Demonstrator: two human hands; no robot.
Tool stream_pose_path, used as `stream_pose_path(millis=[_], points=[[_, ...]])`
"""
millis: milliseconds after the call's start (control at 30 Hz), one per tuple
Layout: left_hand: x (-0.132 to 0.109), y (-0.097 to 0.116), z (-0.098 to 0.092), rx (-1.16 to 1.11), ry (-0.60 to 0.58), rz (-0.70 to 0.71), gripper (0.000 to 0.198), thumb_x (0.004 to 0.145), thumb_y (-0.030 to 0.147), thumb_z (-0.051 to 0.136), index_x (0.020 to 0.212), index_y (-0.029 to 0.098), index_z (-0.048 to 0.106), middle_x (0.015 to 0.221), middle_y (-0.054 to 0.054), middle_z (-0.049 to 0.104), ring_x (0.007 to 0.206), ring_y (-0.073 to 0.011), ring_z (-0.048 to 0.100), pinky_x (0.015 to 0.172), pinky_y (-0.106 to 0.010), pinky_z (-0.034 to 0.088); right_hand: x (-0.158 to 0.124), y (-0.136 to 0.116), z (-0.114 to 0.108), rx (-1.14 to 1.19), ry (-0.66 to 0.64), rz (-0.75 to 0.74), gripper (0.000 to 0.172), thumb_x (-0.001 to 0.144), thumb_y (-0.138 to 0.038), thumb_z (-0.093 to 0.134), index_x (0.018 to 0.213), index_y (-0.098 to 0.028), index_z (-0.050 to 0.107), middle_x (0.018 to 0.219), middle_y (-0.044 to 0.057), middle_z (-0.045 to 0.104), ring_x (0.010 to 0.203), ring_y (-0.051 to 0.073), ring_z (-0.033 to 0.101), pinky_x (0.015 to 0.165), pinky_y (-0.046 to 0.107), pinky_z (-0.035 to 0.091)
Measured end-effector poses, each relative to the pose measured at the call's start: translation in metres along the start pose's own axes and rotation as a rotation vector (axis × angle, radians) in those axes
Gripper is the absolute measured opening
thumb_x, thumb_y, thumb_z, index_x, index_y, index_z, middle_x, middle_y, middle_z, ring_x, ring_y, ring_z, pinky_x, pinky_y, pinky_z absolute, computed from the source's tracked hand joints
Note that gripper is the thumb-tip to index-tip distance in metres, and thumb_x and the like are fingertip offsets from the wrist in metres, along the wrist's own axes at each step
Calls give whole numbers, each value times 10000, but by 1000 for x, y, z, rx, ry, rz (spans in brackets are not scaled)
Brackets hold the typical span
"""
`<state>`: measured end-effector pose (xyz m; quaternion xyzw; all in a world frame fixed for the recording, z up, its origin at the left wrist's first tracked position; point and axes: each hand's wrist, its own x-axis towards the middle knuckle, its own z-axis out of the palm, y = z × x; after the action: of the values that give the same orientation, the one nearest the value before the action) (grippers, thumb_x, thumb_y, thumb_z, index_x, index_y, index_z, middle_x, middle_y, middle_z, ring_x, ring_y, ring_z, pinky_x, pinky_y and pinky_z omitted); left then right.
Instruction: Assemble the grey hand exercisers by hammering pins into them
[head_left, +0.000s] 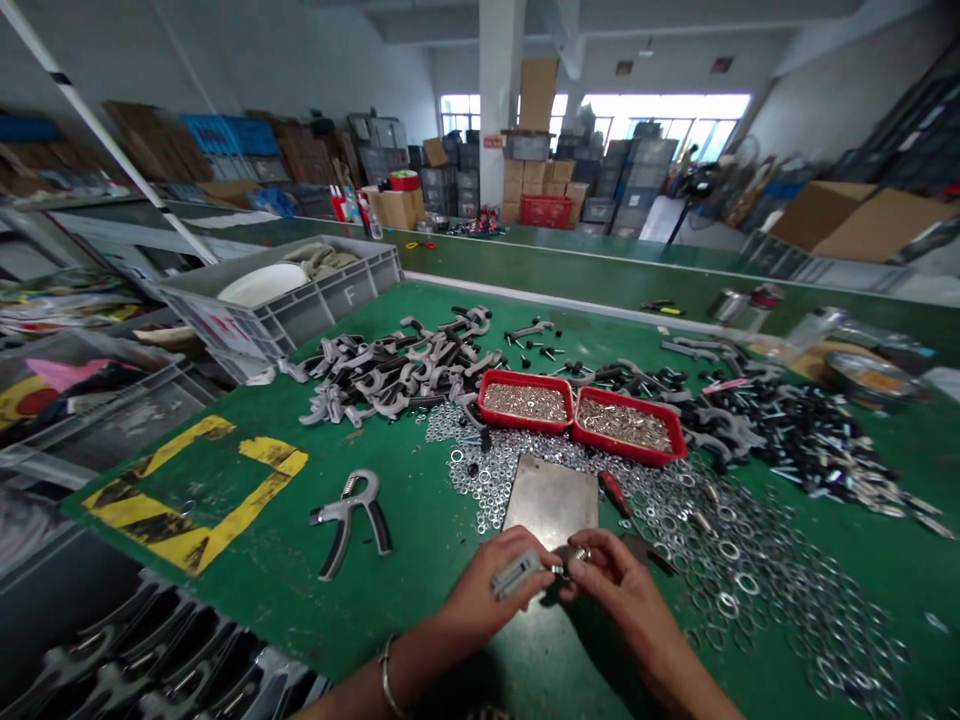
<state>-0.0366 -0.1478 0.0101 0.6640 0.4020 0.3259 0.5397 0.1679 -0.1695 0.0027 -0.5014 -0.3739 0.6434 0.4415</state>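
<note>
- A grey plastic handle [517, 575] is held in the left hand [487, 590], fingers closed around it.
- A small metal part [579, 555] is pinched by the right hand [619, 595], fingers nearly closed; its kind is too small to tell.
- One assembled hand grip exerciser [349, 525] is laid on the green mat [420, 590].
- Unassembled black-and-grey handles [390, 375] and steel washers [724, 570] lie heaped; two red trays [581, 415] are filled with small fasteners.

The handle [516, 575] is made of matt grey plastic. From it, bright smooth steel is seen in the washers [724, 560] at 3 o'clock, and dull scuffed metal in the plate [551, 500] at 12 o'clock. Glossy red plastic is shown by the trays [525, 400] beyond, at 12 o'clock.
</note>
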Motion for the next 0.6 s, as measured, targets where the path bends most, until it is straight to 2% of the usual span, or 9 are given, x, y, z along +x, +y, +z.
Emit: stream_pose_path(millis=[67, 133, 167, 233, 333, 467, 600], points=[[-2, -4, -11, 174, -48, 1, 330, 831, 233, 618, 1160, 215, 645, 1121, -95, 614, 1032, -247, 581, 936, -380, 449, 1, -7, -3, -235, 67, -111, 375, 780, -430, 760, 1079, -244, 629, 839, 4, 683, 774, 201, 662, 750, 334, 503], [-2, -7, -23, 212, -97, -32, 433, 800, 174, 603, 1229, 229, 583, 1198, -92, 584, 1130, -256, 529, 1007, -411, 400, 0, -16, -9, -392, 80, -148, 359, 798, -437, 732, 1086, -245, 636, 850, 14, 691, 821, 225, 662, 767, 345, 492], [-1, -7, -28, 151, -119, -66, 432, 797, 168, 593, 1224, 224, 564, 1173, -87, 588, 1104, -242, 537, 987, -400, 414, 0, -20, -11, -423, 61, -143, 336, 801, -442, 723, 1060, -243, 645, 845, 17, 695, 821, 231, 663, 763, 349, 493], [3, -8, -32, -75, -158, -140, 380, 786, 180, 590, 1161, 204, 533, 1028, -59, 597, 941, -198, 577, 837, -337, 478, -2, -26, -15, -411, 15, -117, 297, 806, -449, 710, 1008, -239, 652, 830, 20, 702, 793, 230, 668, 754, 353, 500], [14, -11, -24, -365, -171, -188, 442, 720, 164, 600, 1141, 206, 471, 874, 1, 545, 745, -138, 550, 621, -232, 441, -5, -28, -13, -307, 11, -67, 302, 803, -465, 710, 990, -241, 630, 841, 25, 715, 763, 227, 682, 749, 358, 518], [29, -16, -4, -296, -36, -191, 418, 737, 117, 509, 1144, 211, 492, 709, 54, 486, 589, -97, 452, 536, -197, 339, -6, -20, -1, -191, 145, -81, 363, 753, -485, 761, 971, -239, 608, 833, 31, 719, 772, 233, 693, 769, 366, 533], [35, -21, 13, -254, 142, -214, 350, 743, 112, 516, 1077, 209, 475, 695, 60, 495, 580, -102, 458, 547, -207, 355, -3, -11, 16, -136, 254, -157, 363, 773, -489, 745, 996, -243, 596, 911, 38, 713, 803, 229, 691, 815, 379, 531]])
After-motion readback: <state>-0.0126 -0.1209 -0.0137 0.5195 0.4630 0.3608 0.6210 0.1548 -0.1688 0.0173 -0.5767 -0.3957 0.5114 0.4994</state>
